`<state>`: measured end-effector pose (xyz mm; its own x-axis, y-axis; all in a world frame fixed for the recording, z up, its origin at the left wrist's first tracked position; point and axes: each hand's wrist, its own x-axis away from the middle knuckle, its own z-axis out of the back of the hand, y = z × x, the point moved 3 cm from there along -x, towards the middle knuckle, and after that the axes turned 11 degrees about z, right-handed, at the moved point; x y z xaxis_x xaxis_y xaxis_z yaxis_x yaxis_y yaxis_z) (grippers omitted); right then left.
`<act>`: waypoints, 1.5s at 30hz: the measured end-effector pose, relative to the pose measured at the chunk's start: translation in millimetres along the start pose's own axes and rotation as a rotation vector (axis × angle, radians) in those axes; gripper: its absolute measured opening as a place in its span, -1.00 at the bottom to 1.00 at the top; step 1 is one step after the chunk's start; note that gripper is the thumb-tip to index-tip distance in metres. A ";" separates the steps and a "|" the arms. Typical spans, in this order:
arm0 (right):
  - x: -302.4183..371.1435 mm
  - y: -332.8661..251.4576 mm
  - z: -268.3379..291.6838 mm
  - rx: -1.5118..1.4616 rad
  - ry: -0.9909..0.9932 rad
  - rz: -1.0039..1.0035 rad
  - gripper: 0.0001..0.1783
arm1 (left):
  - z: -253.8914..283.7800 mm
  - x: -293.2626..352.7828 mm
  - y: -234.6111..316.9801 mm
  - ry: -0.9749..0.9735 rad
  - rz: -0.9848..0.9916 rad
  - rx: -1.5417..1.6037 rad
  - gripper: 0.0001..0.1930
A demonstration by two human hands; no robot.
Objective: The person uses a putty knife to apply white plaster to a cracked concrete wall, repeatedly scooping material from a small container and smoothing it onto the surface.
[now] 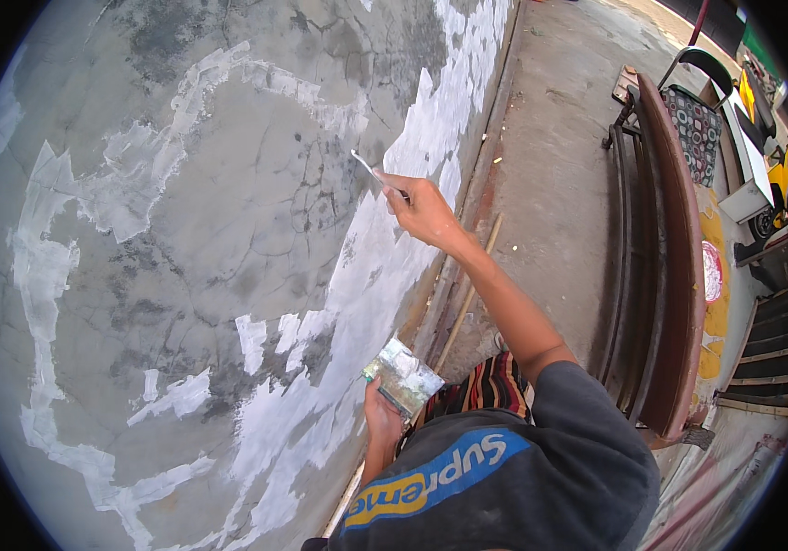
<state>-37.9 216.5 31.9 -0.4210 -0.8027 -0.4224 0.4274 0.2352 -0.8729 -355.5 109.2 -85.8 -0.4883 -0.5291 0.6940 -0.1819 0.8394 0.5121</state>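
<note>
My right hand (419, 213) is closed around a putty knife (366, 165), its thin blade seen nearly edge-on with white filler along the tip. The blade is close to the cracked grey wall (229, 211); whether it touches cannot be told. Close to my body, my left hand (383, 421) grips a small rectangular board (405, 375) from its near edge. White and greyish filler is smeared over the board's top. Broad white filler patches (426, 124) cover the wall in a ragged band beside my right hand, with thinner strokes farther left.
Along the wall's foot, a thin stick (469, 289) lies on the concrete floor (550, 174). A long brown bench (674, 248) stands to the right. Beyond it are a chair with a patterned seat (692, 129), a white table (750, 151) and yellow vehicles (784, 184).
</note>
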 end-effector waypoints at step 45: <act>-94.1 32.8 29.4 0.575 -0.091 1.213 -0.21 | -49.4 -12.4 -72.3 0.185 -0.131 0.185 -0.42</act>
<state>39.3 283.6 50.2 0.5044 -0.2922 -0.8125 0.7718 0.5745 0.2726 -294.0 48.9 -106.4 -0.2896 -0.6341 0.7170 -0.3943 0.7616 0.5143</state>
